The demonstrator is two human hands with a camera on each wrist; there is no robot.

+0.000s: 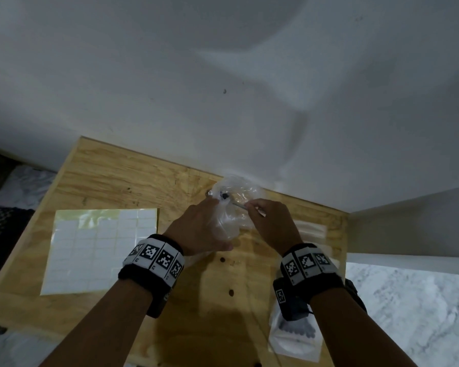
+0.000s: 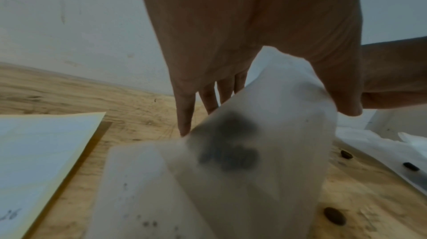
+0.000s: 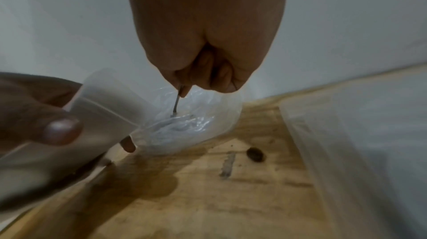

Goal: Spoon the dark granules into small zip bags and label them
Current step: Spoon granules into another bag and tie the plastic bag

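Note:
My left hand [image 1: 199, 226] grips a small clear zip bag [image 1: 224, 226], thumb on one side and fingers behind it. In the left wrist view a clump of dark granules [image 2: 231, 151] shows through the zip bag [image 2: 265, 133]. My right hand [image 1: 268, 221] pinches the thin metal handle of a spoon [image 1: 239, 203]. The spoon's bowl carries dark granules [image 1: 224, 195] and sits at a crumpled clear supply bag [image 1: 243, 189] against the wall, close to my left fingertips. In the right wrist view the spoon [image 3: 176, 102] dips into the supply bag [image 3: 203, 120], its bowl hidden.
A sheet of white labels [image 1: 98, 247] lies on the wooden table [image 1: 117, 181] at the left. Empty zip bags [image 1: 312, 230] are stacked at the right, and a filled bag [image 1: 294, 337] lies under my right forearm. Loose granules [image 1: 231, 292] dot the wood. A white wall stands behind.

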